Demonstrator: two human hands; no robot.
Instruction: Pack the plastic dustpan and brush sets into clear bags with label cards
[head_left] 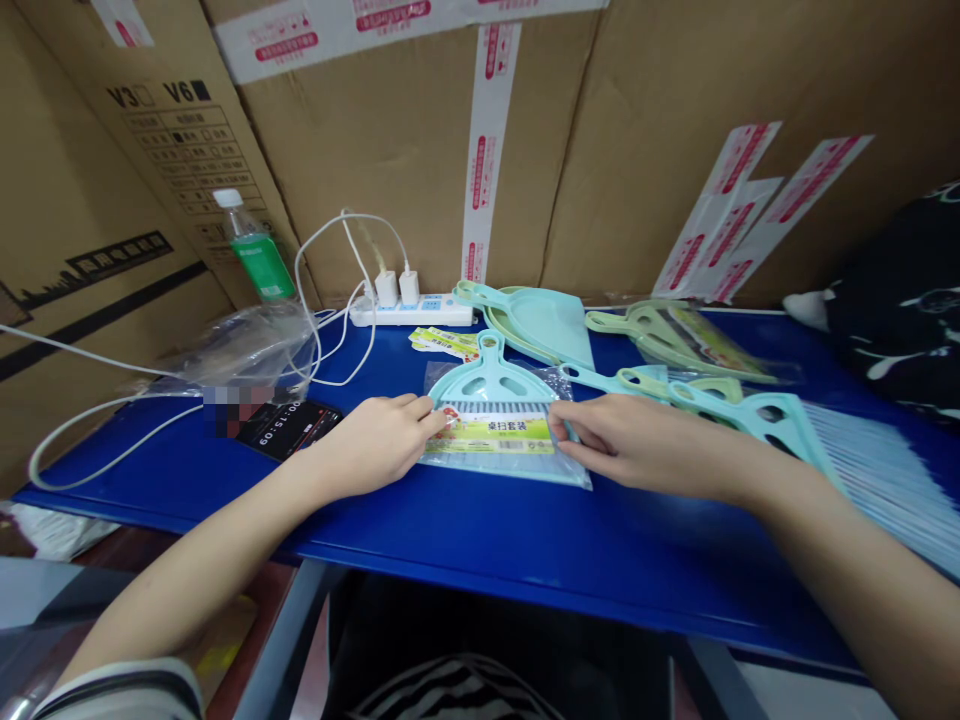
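A pale blue mini brush (491, 385) lies in a clear plastic bag (504, 462) on the blue table (480, 535), with a green and yellow label (501, 436) across its front. My left hand (379, 440) pinches the left end of the label. My right hand (626, 440) presses its fingertips together on the right end of the label and the bag's edge. Both hands rest on the table either side of the bag.
Blue and green dustpans (540, 320) and brushes (780, 415) lie at the back and right. A power strip (412, 312) with chargers and white cables, a green-labelled bottle (255, 250), a phone (289, 428), loose labels (446, 342) and a crumpled bag (247, 345) sit left. Cardboard boxes wall the back.
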